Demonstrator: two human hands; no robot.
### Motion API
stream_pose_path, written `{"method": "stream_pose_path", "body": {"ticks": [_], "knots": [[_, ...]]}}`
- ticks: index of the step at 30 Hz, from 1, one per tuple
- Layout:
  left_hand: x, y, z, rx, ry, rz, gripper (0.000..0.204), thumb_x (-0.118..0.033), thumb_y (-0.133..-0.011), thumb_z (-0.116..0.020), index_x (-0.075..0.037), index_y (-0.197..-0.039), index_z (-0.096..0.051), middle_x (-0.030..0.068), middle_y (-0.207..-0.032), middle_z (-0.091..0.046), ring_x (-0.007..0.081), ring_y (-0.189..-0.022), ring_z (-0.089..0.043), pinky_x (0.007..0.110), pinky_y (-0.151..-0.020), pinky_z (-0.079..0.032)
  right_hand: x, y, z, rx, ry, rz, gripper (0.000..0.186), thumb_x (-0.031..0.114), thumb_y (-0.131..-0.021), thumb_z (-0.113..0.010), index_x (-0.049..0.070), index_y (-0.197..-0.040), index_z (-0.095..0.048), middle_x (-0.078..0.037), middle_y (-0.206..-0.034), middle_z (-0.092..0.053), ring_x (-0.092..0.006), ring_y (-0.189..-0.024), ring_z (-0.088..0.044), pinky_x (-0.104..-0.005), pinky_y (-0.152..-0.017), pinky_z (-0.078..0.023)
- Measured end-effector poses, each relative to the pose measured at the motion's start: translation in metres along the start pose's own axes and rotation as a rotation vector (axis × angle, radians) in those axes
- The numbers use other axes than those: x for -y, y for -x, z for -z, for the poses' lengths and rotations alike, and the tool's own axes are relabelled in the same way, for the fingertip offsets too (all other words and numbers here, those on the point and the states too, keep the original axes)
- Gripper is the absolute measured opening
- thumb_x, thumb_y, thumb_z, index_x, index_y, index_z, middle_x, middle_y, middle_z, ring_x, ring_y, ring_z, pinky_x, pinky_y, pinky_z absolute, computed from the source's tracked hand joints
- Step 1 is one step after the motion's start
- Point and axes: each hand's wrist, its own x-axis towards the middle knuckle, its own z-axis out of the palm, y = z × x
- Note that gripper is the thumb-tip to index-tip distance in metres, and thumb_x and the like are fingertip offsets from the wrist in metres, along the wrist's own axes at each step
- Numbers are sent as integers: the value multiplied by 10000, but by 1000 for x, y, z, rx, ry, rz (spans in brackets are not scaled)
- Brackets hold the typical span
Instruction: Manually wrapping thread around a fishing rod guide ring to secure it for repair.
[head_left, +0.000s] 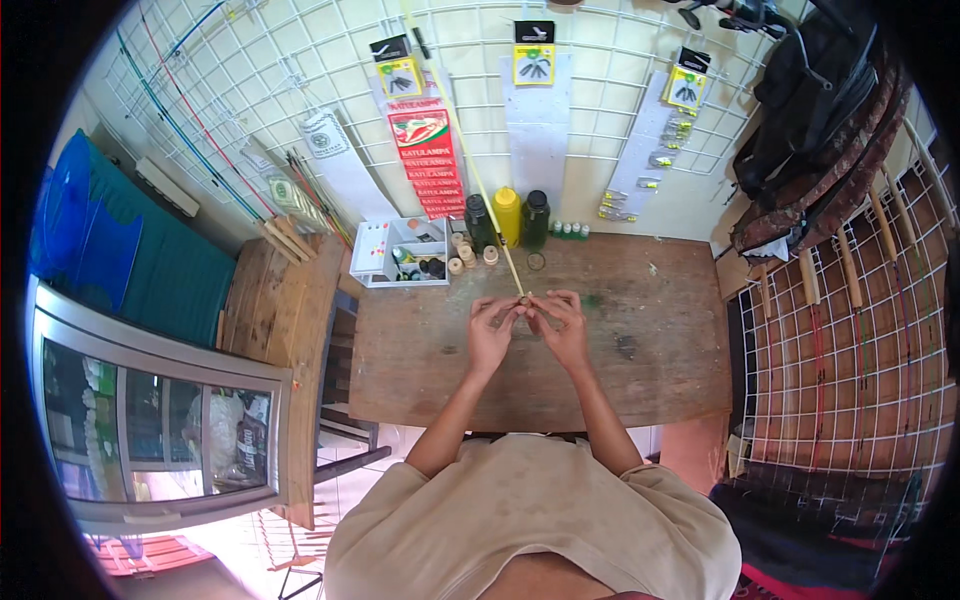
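A thin pale yellow rod (482, 190) slants from the top of the picture down to my hands, its upper part passing in front of the wall grid. My left hand (489, 335) pinches at the rod's lower end with thumb and fingertips. From the other side, my right hand (564, 332) is closed in a pinch at the same spot, fingertips nearly meeting the left ones. A small ring-like piece seems to sit between the fingertips, too small to make out. Both hands are above the middle of the wooden table (430, 350).
At the table's back stand a white divided box (400, 277), wooden spools (456, 266), a yellow bottle (507, 215), two dark bottles (535, 220) and small vials (571, 230). A glass cabinet (165, 430) is at left, a rod rack (850, 330) and hanging bag (800, 110) at right.
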Motion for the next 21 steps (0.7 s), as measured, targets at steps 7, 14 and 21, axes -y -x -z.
{"method": "stream_pose_path", "body": {"ticks": [7, 14, 21], "knots": [[19, -17, 65, 29, -20, 14, 206, -113, -757, -741, -108, -963, -729, 50, -866, -695, 205, -861, -547, 310, -760, -460, 25, -1, -60, -11, -15, 20, 298, 80, -751, -732, 138, -1043, -724, -32, -982, -708, -247, -1049, -548, -357, -898, -440], [24, -14, 98, -7, 1, -12, 207, -101, -770, -737, -100, -977, -727, 58, -866, -686, 201, -853, -540, 313, -718, -469, 43, 2, -87, -21, -34, 11, 272, 101, -744, -741, 126, -1015, -733, -49, -964, -709, -240, -1006, -565, -349, -866, -454], [13, -15, 101, -37, 63, 43, 220, -32, -755, -711, -94, -965, -726, 55, -883, -699, 227, -848, -554, 329, -783, -459, 57, -5, -81, 20, -45, -28, 270, 72, -739, -760, 94, -1007, -733, -75, -904, -685, -209, -952, -554, -319, -833, -462]]}}
